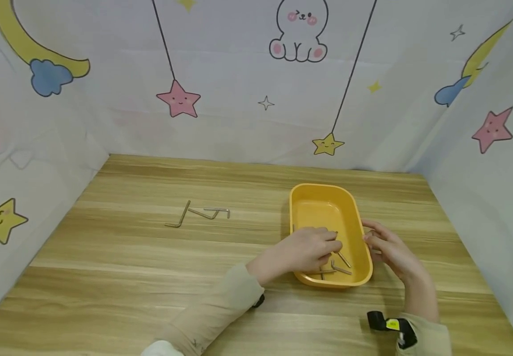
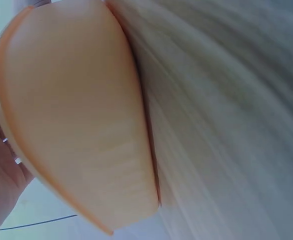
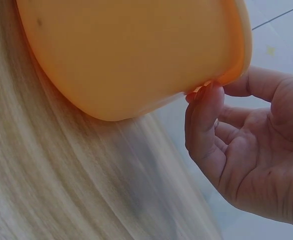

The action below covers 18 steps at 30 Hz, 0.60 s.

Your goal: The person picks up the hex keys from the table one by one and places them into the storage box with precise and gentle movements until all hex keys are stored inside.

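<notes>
A yellow plastic bin [image 1: 316,210] stands on the table, right of the middle. My left hand [image 1: 307,249] reaches over its left wall with fingers curled down inside, among several L-shaped hex keys [image 1: 342,270] near the front end. I cannot tell whether those fingers pinch a key; the back of the hand hides them. On the bin's right side my right hand [image 1: 392,254] pinches the rim between thumb and fingers, as the right wrist view shows against the bin's outer wall [image 3: 126,50]. In the left wrist view the bin's outer wall [image 2: 76,115] hides most of the left hand.
Three more hex keys lie left of the bin on the wood-grain table [image 1: 141,272]: a larger one [image 1: 183,217], a middle one [image 1: 200,214] and a smaller one [image 1: 218,209]. White cloth [image 1: 238,128] with printed stars encloses the back and both sides.
</notes>
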Each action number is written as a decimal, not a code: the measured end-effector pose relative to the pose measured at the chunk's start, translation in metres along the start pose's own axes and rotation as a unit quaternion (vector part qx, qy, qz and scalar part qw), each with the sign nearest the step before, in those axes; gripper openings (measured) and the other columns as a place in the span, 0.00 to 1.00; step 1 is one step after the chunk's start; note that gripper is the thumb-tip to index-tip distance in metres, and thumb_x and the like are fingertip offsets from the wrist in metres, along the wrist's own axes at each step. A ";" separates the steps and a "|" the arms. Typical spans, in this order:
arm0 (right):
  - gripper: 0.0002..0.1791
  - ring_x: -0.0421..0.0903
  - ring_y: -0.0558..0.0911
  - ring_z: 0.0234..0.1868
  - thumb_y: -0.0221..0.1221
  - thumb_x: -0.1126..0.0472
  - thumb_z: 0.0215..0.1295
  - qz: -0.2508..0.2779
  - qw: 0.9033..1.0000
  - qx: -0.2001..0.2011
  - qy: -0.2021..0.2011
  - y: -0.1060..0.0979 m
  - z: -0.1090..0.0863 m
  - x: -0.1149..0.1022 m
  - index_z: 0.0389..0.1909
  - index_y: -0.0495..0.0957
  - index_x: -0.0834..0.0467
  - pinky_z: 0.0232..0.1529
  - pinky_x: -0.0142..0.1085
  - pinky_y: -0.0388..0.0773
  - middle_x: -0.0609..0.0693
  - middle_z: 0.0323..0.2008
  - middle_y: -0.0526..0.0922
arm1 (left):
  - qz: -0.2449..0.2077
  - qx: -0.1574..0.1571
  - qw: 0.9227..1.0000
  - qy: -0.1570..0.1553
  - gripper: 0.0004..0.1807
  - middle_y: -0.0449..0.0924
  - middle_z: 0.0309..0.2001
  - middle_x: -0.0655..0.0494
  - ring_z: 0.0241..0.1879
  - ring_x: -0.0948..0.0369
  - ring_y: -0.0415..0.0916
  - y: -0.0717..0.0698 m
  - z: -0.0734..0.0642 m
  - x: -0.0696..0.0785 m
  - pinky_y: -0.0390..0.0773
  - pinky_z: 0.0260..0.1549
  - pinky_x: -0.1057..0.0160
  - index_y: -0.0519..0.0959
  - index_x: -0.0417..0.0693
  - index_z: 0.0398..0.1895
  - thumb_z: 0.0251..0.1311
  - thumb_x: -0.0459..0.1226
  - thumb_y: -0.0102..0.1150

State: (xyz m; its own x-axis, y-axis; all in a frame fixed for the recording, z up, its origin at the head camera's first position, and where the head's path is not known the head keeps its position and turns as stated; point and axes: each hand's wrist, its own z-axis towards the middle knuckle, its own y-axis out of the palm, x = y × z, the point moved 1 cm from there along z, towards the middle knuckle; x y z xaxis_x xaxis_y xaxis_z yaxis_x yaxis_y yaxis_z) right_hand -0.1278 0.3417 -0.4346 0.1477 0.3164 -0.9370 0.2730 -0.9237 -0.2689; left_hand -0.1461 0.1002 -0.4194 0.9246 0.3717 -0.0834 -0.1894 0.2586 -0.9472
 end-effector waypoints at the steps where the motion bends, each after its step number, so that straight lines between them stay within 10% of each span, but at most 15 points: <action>1: 0.32 0.35 0.80 0.36 0.47 0.55 0.74 0.000 1.000 -0.001 -0.001 0.000 0.000 0.000 0.72 0.49 0.65 0.41 0.34 0.82 0.41 0.36 0.77 | 0.004 0.004 1.000 -0.001 0.07 0.76 0.34 0.65 0.33 0.67 0.74 -0.001 -0.002 0.000 0.73 0.31 0.71 0.79 0.57 0.39 0.61 0.36 0.53; 18: 0.32 0.35 0.79 0.34 0.47 0.58 0.73 0.006 1.000 0.003 0.002 0.000 0.000 -0.001 0.72 0.50 0.66 0.39 0.33 0.82 0.42 0.36 0.75 | 0.007 0.058 0.998 -0.024 0.05 0.75 0.31 0.63 0.32 0.65 0.72 -0.024 -0.028 -0.011 0.73 0.33 0.71 0.78 0.54 0.39 0.62 0.38 0.55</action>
State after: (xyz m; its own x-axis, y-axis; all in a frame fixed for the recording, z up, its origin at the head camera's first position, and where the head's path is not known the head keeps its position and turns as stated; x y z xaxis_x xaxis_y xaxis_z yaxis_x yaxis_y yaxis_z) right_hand -0.1280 0.3411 -0.4334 0.1556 0.3062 -0.9392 0.2653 -0.9288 -0.2589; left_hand -0.1424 0.0644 -0.4043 0.9052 0.4174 -0.0797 -0.2421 0.3524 -0.9040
